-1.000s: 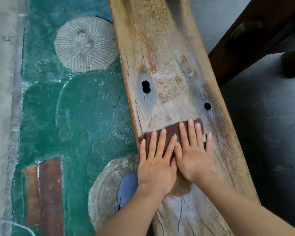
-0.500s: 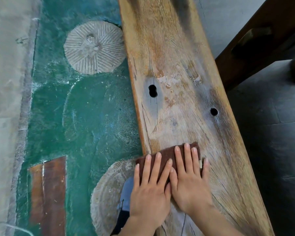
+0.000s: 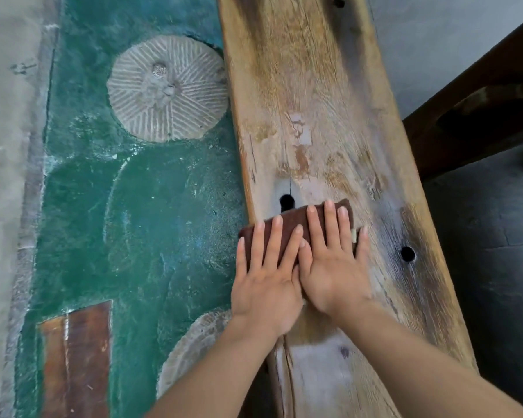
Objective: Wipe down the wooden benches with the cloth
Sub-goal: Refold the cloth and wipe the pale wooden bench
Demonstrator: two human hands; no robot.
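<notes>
Both hands lie flat, fingers spread, pressing the cloth (image 3: 296, 227) against the tabletop (image 3: 320, 122); neither grip pinches or curls round anything. The left hand (image 3: 266, 279) covers the cloth's left part, its fingertips near the far edge of the fabric and its palm on bare wood behind; the right hand (image 3: 334, 267) sits just beside it, thumbs touching, with three fingers on the cloth's right part and the little finger on wood past a pale tag at the cloth's right end. The cloth is dark brown, folded to a narrow strip, lying askew across the plank; its left end reaches the plank's left edge, its far edge just below a dark hole (image 3: 287, 201). A second hole (image 3: 408, 254) lies to the right of the right hand, apart from it; a third shows at the top edge (image 3: 338, 1). The wood is weathered, pale in the middle, dark along the right side, cracked near the forearms. Left of the plank is a green floor (image 3: 151, 224) set with a ribbed stone disc (image 3: 166, 89); a second disc (image 3: 194, 351) lies partly under the left forearm; a brown strip (image 3: 76, 360) lies lower left. Dark wood (image 3: 480, 95) stands at the right.
</notes>
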